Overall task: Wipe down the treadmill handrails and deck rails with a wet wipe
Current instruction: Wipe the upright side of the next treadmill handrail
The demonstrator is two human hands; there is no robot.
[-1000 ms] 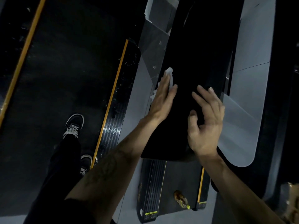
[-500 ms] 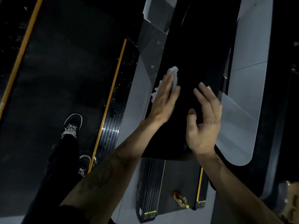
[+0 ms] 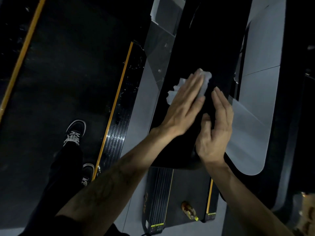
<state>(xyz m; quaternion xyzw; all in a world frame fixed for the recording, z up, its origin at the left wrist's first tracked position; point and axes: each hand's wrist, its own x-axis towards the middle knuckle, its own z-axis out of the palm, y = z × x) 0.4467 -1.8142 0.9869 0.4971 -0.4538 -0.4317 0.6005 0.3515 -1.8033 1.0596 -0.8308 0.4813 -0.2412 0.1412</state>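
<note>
Pressing a crumpled white wet wipe (image 3: 203,82) flat against the broad black treadmill handrail (image 3: 196,53) with the left hand (image 3: 183,108), fingers straight and together. Resting alongside, the right hand (image 3: 215,133), fingers relaxed and uncurled, grasping nothing. Lying below on the treadmill belt, a small bottle with a yellow cap (image 3: 189,211). Showing a yellow-green label (image 3: 156,224) at the ribbed deck rail's (image 3: 158,193) end, writing too small to read.

Left hand (image 3: 183,106) lies on wipe (image 3: 203,82) atop handrail (image 3: 192,48); right hand (image 3: 215,132) seemingly beside it
</note>
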